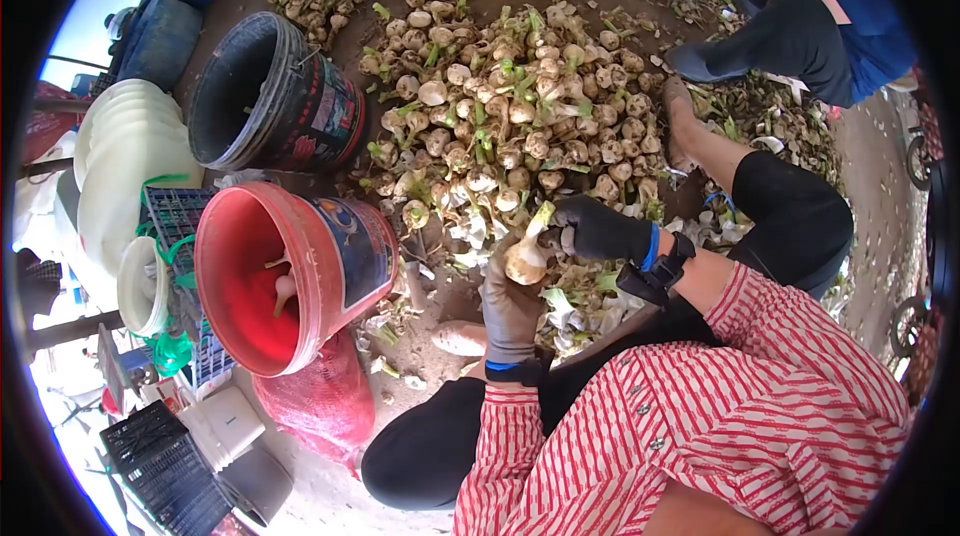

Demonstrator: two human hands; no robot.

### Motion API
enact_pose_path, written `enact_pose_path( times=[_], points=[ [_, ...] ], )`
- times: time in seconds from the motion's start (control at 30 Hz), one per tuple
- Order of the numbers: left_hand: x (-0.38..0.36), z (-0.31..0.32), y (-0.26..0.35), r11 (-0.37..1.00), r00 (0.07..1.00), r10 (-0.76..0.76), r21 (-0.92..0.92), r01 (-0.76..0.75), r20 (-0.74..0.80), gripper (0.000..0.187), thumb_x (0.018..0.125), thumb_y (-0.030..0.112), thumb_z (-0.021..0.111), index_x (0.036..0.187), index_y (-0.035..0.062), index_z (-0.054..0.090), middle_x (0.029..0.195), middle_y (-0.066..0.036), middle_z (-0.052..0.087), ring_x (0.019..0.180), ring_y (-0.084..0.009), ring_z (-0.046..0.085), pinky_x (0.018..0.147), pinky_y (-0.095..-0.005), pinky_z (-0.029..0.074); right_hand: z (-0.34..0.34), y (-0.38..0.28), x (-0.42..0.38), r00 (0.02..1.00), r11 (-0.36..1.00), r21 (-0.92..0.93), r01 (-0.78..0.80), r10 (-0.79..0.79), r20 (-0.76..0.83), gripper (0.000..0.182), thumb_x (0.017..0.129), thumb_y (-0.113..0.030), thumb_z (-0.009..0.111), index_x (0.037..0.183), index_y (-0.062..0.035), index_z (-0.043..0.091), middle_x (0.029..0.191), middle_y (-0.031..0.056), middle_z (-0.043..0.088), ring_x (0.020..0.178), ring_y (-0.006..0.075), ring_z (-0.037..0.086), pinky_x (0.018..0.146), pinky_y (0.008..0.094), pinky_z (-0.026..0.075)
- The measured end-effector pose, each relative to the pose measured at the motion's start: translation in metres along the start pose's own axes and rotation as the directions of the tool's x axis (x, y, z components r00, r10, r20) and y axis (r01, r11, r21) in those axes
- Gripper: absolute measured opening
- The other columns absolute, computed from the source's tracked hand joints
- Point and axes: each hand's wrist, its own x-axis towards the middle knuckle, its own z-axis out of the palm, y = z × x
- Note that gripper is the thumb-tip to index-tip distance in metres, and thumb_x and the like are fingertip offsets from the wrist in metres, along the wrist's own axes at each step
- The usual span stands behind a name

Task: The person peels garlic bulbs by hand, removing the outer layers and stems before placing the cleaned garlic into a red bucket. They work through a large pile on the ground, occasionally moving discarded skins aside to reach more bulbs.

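Note:
A pale, round bulb with a short green-white stem [526, 262] is held between my two gloved hands. My left hand [511, 308], in a light grey glove, is wrapped round the bulb from below. My right hand [600, 228], in a dark glove, is closed beside the stem; whatever it grips is too small to make out. Just beyond my hands lies a large heap of similar bulbs [520, 111] with stems and peel. To the left, a red bucket [212, 266] tipped toward me has a few bulbs [285, 288] inside.
A black bucket [345, 116] stands beyond the red one. A red mesh sack [325, 396] is beside it. Crates [165, 461], white tubs [225, 426] and blue barrels [160, 41] line the left. Another person's leg [790, 41] is at the upper right.

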Motion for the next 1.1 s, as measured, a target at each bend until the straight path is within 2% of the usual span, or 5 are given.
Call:
enact_pose_path(
  times=[0.17,0.3,0.57,0.77,1.1],
  points=[
    [0.002,0.008,-0.008,0.985,0.992,-0.071,-0.163,0.053,-0.108,0.041,0.088,0.041,0.043,0.108,0.0056,0.052,0.099,-0.01,0.059,0.082,-0.0225,0.059,0.056,-0.0266,0.045,0.023,0.01,0.009,0.988,0.926,0.376,0.036,0.024,-0.152,0.012,0.078,-0.011,0.06,0.084,-0.0023,0.054,0.071,0.0069,0.05,0.065,0.0105,0.045,0.061,0.0268,0.04],
    [0.008,-0.021,-0.002,0.837,0.92,-0.285,-0.398,0.375,0.268,0.047,0.087,0.048,0.041,0.098,0.0044,0.053,0.09,-0.009,0.059,0.074,-0.0187,0.059,0.049,-0.0258,0.045,0.025,0.015,0.006,0.786,0.823,-0.393,0.41,-0.538,-0.305,0.014,0.077,-0.012,0.061,0.081,-0.0036,0.052,0.064,0.0085,0.041,0.062,0.0195,0.044,0.06,0.0299,0.04],
    [-0.004,0.003,-0.003,0.817,0.966,0.239,0.557,-0.146,-0.097,0.057,0.083,0.045,0.054,0.119,0.0017,0.041,0.096,-0.009,0.056,0.078,-0.0155,0.06,0.063,-0.024,0.05,0.019,0.002,0.002,0.951,0.945,0.29,-0.15,0.218,-0.218,0.018,0.078,-0.016,0.062,0.087,-0.0017,0.056,0.07,0.0057,0.053,0.063,0.0123,0.047,0.059,0.0286,0.042],
    [-0.004,0.015,0.01,0.893,0.972,0.236,0.397,-0.214,-0.007,0.06,0.08,0.037,0.062,0.121,0.0003,0.039,0.09,-0.007,0.057,0.071,-0.0122,0.058,0.059,-0.0212,0.048,0.019,0.001,-0.006,0.994,0.872,0.478,-0.101,0.069,0.085,0.016,0.079,-0.011,0.058,0.09,0.0005,0.058,0.081,0.0018,0.058,0.072,0.0086,0.05,0.062,0.024,0.042],
    [-0.012,0.007,0.014,0.979,0.96,-0.046,-0.177,0.098,0.277,0.059,0.072,0.042,0.066,0.112,0.0022,0.048,0.087,-0.007,0.056,0.078,-0.017,0.055,0.062,-0.0239,0.046,-0.014,0.01,-0.007,0.987,0.754,0.657,0.001,0.103,-0.119,0.022,0.088,-0.02,0.048,0.093,-0.001,0.057,0.079,-0.002,0.055,0.067,0.0046,0.049,0.059,0.0201,0.04]
  ],
)
